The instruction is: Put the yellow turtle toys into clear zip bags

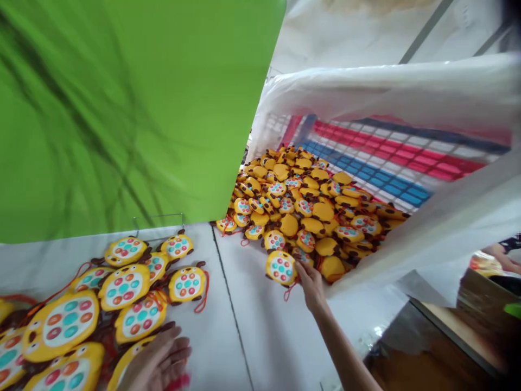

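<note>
Between the thumb and fingers of my right hand (pixel 311 283) is a yellow toy (pixel 280 267) with a white face, red and teal buttons and a red cord loop. It is at the near edge of a big heap of similar toys (pixel 288 224) spilling from a lined container. My left hand (pixel 158 361) is low in the view, fingers spread and slightly blurred, beside a group of loose toys (pixel 132 287) lying button side up on the white table. Its palm partly covers one toy; no object shows held in it.
A large green panel (pixel 134 119) stands behind the loose toys. White plastic (pixel 378 81) lines the container, whose striped mesh wall (pixel 378 163) shows inside. A dark seam crosses the white table (pixel 268 336). Another person's hand (pixel 502 258) is at the far right, above brown boxes (pixel 431 347).
</note>
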A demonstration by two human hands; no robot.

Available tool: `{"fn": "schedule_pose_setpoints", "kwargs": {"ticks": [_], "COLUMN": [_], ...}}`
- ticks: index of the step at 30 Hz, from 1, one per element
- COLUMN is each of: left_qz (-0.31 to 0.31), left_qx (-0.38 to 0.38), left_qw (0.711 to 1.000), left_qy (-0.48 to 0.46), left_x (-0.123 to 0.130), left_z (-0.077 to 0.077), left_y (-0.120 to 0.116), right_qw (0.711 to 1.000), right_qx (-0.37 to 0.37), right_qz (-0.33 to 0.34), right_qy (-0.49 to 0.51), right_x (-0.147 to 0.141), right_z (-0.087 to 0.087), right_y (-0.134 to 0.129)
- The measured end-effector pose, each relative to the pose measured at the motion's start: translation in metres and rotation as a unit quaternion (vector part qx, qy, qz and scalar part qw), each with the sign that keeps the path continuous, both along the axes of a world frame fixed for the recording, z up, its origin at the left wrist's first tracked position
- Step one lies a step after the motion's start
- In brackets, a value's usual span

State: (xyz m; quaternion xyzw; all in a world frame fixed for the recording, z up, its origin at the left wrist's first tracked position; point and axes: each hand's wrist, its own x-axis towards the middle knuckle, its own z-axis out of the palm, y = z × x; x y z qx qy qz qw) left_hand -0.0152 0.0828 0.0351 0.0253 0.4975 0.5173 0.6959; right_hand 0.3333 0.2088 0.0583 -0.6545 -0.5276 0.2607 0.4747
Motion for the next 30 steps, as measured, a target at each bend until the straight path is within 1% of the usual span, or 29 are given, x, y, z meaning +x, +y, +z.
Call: {"fn": "schedule_pose_setpoints", "kwargs": {"ticks": [2,5,8,11,13,15,17,19,20,22,24,27,30], "left_qz": [-0.042,-0.081,-0.082,-0.071,-0.054,-0.027,-0.011,-0.012,-0.017,-0.03,-0.044,-0.062,-0.075], "left_qx": [0.03,0.081,0.11,0.112,0.101,0.095,0.093,0.085,0.083,0.081,0.081,0.094,0.123], "left_qw": [0.999,0.992,0.985,0.985,0.988,0.989,0.988,0.989,0.989,0.989,0.989,0.985,0.97], "left_qy": [0.019,0.057,0.104,0.114,0.108,0.114,0.122,0.123,0.121,0.118,0.113,0.132,0.198], "left_x": [0.017,0.037,0.044,0.043,0.039,0.035,0.032,0.032,0.032,0.034,0.036,0.035,0.032], "left_z": [0.01,0.015,0.014,0.011,0.008,0.006,0.005,0.006,0.007,0.008,0.008,0.007,0.007], "left_y": [-0.006,-0.013,-0.014,-0.013,-0.013,-0.013,-0.014,-0.015,-0.015,-0.016,-0.019,-0.025,-0.029], "right_qw": [0.996,0.978,0.958,0.941,0.933,0.935,0.949,0.957,0.953,0.931,0.909,0.901,0.897], "right_qx": [-0.034,-0.083,-0.12,-0.145,-0.152,-0.137,-0.117,-0.123,-0.138,-0.172,-0.186,-0.186,-0.192], "right_qz": [0.051,0.12,0.182,0.228,0.253,0.264,0.246,0.225,0.228,0.263,0.287,0.278,0.277], "right_qy": [0.068,0.146,0.186,0.202,0.205,0.194,0.161,0.139,0.145,0.189,0.238,0.275,0.287], "right_x": [-0.035,-0.092,-0.136,-0.16,-0.166,-0.166,-0.162,-0.159,-0.159,-0.163,-0.169,-0.178,-0.181], "right_z": [-0.009,-0.021,-0.023,-0.019,-0.014,-0.009,-0.005,-0.004,-0.004,-0.009,-0.014,-0.018,-0.017], "right_y": [-0.017,-0.044,-0.068,-0.082,-0.086,-0.089,-0.091,-0.094,-0.096,-0.102,-0.108,-0.113,-0.114]}}
